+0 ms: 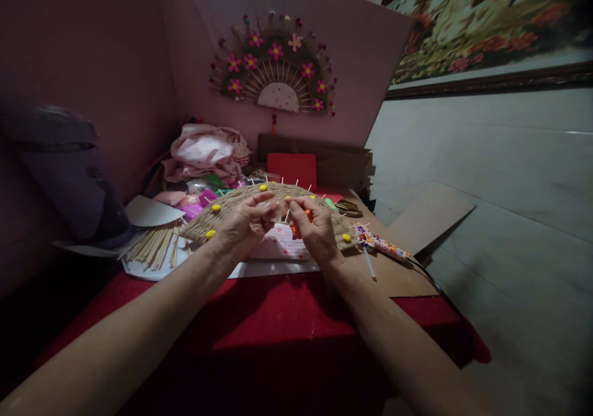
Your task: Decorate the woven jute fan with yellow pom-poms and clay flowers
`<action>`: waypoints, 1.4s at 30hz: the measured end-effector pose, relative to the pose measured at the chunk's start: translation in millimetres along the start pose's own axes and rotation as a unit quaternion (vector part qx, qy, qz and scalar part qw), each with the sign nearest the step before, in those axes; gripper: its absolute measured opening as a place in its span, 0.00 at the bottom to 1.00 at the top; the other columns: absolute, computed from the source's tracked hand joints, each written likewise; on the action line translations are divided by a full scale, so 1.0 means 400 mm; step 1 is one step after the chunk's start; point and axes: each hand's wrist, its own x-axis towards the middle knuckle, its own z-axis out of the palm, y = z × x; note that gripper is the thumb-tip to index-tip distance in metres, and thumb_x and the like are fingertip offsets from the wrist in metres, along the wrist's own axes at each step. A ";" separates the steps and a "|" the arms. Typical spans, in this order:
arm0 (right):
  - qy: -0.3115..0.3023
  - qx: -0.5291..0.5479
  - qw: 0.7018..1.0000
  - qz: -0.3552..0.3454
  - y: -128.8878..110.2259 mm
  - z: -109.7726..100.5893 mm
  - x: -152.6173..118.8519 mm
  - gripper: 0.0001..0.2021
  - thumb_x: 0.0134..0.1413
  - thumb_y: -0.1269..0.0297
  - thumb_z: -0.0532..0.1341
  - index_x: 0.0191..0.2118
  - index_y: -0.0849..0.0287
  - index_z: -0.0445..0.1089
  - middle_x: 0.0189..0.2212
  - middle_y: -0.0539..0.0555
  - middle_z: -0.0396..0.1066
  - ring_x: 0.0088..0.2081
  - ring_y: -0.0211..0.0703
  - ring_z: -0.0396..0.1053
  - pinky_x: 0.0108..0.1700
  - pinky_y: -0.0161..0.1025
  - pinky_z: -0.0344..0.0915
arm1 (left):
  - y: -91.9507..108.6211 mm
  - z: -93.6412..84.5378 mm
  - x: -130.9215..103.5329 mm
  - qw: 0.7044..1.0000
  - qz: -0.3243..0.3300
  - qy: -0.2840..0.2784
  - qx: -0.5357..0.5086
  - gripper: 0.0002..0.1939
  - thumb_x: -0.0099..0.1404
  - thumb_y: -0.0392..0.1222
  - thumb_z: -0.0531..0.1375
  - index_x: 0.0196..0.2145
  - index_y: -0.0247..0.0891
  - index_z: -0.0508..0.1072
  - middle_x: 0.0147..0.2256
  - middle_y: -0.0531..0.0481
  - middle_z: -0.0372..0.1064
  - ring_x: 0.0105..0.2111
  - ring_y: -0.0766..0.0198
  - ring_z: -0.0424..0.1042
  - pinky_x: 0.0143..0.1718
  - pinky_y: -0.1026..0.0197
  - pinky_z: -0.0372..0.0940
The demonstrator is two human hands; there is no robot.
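Note:
Over a fan-shaped craft piece (241,209) wrapped in brown twine, my two hands meet with fingertips close together. My left hand (250,221) is closed in a pinch; whatever is between its fingers is too small to make out. My right hand (315,227) pinches with thumb and index finger, and its curled fingers hold an orange soft-looking lump (301,225), perhaps modelling clay. Yellow round dots (215,208) sit on the twine, and thin stick ends poke out along the curved edge. A pale pink patterned base (280,243) shows below my hands.
Wooden sticks (155,243) lie at the left on a white sheet. A flower-patterned tool (382,244) rests on cardboard (412,283) at the right. Behind are crumpled pink cloth (206,150) and a red card (291,167). A flowered fan (278,63) hangs on the pink panel.

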 end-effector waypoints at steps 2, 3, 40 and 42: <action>-0.011 0.004 1.000 0.006 -0.002 -0.003 0.002 0.12 0.57 0.56 0.55 0.34 0.58 0.70 0.24 0.50 0.66 0.25 0.38 0.64 0.26 0.34 0.60 | -0.002 0.000 -0.004 0.999 0.004 0.001 0.034 0.15 0.49 0.20 0.58 0.34 0.31 0.70 0.22 0.50 0.69 0.20 0.72 0.67 0.21 0.71 0.59; -0.015 0.003 1.000 0.007 -0.002 -0.004 0.003 0.11 0.56 0.57 0.56 0.32 0.58 0.69 0.23 0.50 0.66 0.24 0.37 0.63 0.25 0.34 0.60 | -0.003 0.000 -0.005 0.999 0.005 0.005 0.048 0.16 0.48 0.19 0.57 0.34 0.31 0.70 0.22 0.50 0.70 0.20 0.71 0.67 0.21 0.71 0.58; 0.022 -0.035 0.999 -0.007 0.008 0.002 0.003 0.09 0.57 0.60 0.55 0.29 0.58 0.65 0.22 0.49 0.65 0.24 0.37 0.63 0.25 0.34 0.58 | 0.002 -0.001 -0.010 0.997 -0.035 -0.014 0.067 0.29 0.47 0.18 0.55 0.49 0.30 0.66 0.28 0.45 0.73 0.20 0.71 0.66 0.19 0.70 0.56; 0.022 -0.041 0.999 -0.009 0.009 0.002 0.002 0.09 0.57 0.59 0.55 0.29 0.58 0.65 0.22 0.49 0.65 0.24 0.37 0.62 0.25 0.34 0.58 | 0.002 -0.005 -0.007 0.996 -0.034 -0.046 0.063 0.27 0.47 0.19 0.56 0.47 0.30 0.67 0.26 0.47 0.71 0.20 0.71 0.65 0.20 0.70 0.56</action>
